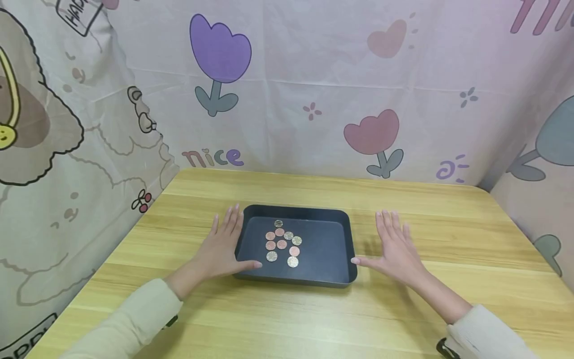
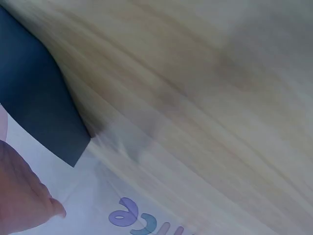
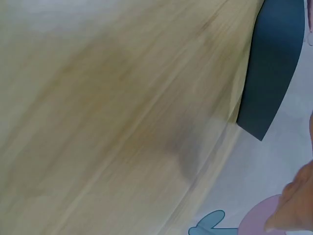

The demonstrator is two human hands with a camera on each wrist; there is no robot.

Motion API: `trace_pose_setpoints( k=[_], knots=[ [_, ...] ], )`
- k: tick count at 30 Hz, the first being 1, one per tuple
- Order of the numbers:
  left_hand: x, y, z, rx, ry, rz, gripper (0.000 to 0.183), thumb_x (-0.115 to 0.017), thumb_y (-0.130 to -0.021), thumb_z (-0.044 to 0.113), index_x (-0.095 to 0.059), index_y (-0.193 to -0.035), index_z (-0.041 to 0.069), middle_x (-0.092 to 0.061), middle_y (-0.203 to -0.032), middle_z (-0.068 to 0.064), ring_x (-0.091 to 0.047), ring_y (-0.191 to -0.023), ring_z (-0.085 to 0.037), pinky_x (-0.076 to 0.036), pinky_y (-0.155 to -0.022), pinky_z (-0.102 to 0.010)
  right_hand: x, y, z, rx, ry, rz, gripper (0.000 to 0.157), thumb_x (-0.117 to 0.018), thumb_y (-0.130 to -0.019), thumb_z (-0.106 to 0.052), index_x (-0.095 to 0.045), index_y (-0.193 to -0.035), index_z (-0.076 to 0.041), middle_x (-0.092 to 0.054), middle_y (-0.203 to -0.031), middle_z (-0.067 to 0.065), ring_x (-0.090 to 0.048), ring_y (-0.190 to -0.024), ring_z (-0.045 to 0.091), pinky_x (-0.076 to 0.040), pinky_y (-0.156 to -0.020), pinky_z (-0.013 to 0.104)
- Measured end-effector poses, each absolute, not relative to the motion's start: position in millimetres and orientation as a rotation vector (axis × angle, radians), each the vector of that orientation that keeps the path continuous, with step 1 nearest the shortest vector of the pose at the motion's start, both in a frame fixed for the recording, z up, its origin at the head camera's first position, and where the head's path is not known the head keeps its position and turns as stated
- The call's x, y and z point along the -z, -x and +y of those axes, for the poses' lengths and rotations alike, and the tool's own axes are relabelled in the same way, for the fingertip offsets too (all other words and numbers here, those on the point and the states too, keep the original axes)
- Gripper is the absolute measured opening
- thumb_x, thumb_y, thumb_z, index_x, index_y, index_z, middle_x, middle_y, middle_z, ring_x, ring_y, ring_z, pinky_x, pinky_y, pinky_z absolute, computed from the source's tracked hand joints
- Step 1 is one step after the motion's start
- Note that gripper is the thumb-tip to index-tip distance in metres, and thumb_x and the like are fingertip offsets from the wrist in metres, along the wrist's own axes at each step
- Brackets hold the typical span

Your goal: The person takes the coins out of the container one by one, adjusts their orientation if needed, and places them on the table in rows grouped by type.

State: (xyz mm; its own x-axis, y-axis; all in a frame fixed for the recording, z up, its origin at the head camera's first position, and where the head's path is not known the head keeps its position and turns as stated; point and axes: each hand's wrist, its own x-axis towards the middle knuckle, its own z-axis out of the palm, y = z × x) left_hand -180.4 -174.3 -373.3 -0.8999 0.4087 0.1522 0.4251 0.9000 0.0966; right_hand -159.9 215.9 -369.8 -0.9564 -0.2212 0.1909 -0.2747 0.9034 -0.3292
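A dark rectangular tray lies on the wooden table, with several coins inside its left half, some coppery and some silvery or pale gold. My left hand is at the tray's left side, fingers straight and thumb reaching over the near left corner. On the other side, my right hand has its fingers straight and spread, its thumb tip right at the tray's right rim. Both wrist views show the tray's dark outer wall and part of a thumb, with nothing gripped.
The pale wood table reaches back to a printed cloth with flowers and lettering. More of that cloth hangs at the left and right. Light sleeves cover both forearms.
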Motion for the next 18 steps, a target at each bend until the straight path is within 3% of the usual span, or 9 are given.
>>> trace_pose_setpoints(
  k=[11, 18],
  knots=[
    [377, 176, -187, 0.268, 0.684, -2.988, 0.125, -0.061, -0.065, 0.074, -0.012, -0.144, -0.010, -0.008, -0.153, -0.027, -0.008, -0.142, -0.041, -0.013, -0.115, -0.052, 367, 171, 190, -0.773, -0.494, -2.753, 0.104, -0.077, -0.069, -0.044, -0.024, -0.144, 0.006, -0.023, -0.149, 0.027, -0.016, -0.140, 0.042, -0.019, -0.112, 0.055],
    [379, 173, -191, 0.248, 0.691, -3.021, 0.122, -0.059, -0.066, 0.075, -0.016, -0.144, -0.010, -0.012, -0.152, -0.027, -0.011, -0.142, -0.041, -0.016, -0.115, -0.051, 374, 179, 168, -0.885, -0.689, -2.377, 0.075, -0.084, -0.061, -0.019, -0.054, -0.125, 0.006, -0.058, -0.123, 0.025, -0.056, -0.115, 0.039, -0.047, -0.093, 0.048]
  ],
)
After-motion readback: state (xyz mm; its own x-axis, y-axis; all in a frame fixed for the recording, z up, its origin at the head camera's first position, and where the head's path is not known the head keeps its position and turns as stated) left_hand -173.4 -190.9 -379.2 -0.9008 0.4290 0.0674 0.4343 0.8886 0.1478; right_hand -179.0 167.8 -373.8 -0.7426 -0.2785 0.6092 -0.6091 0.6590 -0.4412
